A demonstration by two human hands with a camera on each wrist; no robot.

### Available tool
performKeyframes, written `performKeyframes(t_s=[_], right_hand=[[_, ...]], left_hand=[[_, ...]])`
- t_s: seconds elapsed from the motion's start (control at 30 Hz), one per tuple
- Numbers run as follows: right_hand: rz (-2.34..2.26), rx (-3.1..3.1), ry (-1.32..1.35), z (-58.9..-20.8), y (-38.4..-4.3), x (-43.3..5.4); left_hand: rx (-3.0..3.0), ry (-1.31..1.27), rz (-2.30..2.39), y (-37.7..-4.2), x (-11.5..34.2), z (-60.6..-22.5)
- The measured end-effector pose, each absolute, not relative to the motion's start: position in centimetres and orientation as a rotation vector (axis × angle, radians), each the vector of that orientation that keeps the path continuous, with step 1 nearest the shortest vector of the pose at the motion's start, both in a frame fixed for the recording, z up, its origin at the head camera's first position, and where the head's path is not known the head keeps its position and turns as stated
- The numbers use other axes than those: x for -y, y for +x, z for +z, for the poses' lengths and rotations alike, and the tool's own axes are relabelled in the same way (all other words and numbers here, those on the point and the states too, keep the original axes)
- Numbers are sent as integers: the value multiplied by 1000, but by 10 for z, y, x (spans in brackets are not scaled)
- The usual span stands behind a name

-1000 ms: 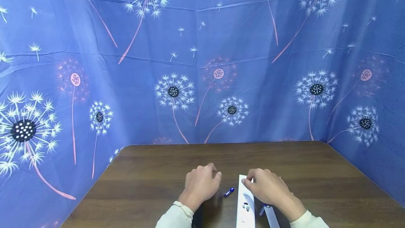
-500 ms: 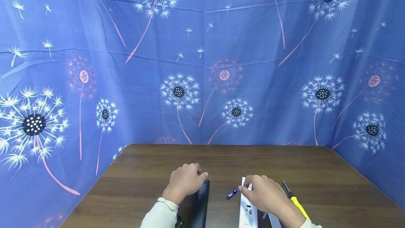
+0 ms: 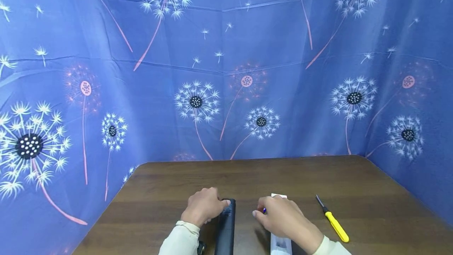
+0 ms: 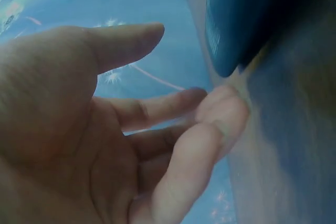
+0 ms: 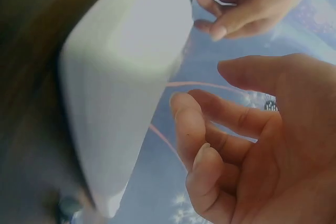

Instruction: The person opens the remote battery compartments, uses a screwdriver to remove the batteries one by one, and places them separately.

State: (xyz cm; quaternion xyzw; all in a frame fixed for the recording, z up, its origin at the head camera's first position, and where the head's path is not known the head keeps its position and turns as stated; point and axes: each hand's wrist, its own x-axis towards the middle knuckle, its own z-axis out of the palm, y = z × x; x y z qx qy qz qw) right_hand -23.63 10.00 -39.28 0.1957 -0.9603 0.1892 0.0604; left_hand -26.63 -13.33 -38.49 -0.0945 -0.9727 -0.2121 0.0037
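Note:
My left hand (image 3: 203, 207) hovers at the far end of a long black remote-like case (image 3: 225, 231), its thumb overlapping that end. In the left wrist view the fingers (image 4: 189, 161) bend loosely with nothing between them, and the dark case (image 4: 247, 14) is above. My right hand (image 3: 283, 217) is over a long white remote-like case (image 3: 281, 247) and covers most of it. A bit of a blue battery (image 3: 264, 210) shows beside its fingers. The right wrist view has those loosely bent fingers (image 5: 191, 124) apart from the white case (image 5: 126, 45), holding nothing.
A yellow-handled screwdriver (image 3: 334, 223) lies right of the right hand, tip pointing away. A small black thing (image 3: 201, 248) is beside the left sleeve. The brown wooden table (image 3: 170, 180) ends at a blue dandelion-print curtain (image 3: 301, 129).
My left hand has moved left to the black case. My right hand has shifted left across the white case to the blue battery. The screwdriver, hidden at first, is now fully in view.

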Motion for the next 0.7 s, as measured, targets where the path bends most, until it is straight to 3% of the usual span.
performKeyframes(t_s=[0.4, 0.7], right_hand=[[551, 2893, 694, -387, -235, -84], [604, 2887, 705, -386, -239, -68]], left_hand=[[3156, -252, -764, -271, 109, -398], [3189, -212, -738, -284, 121, -398]])
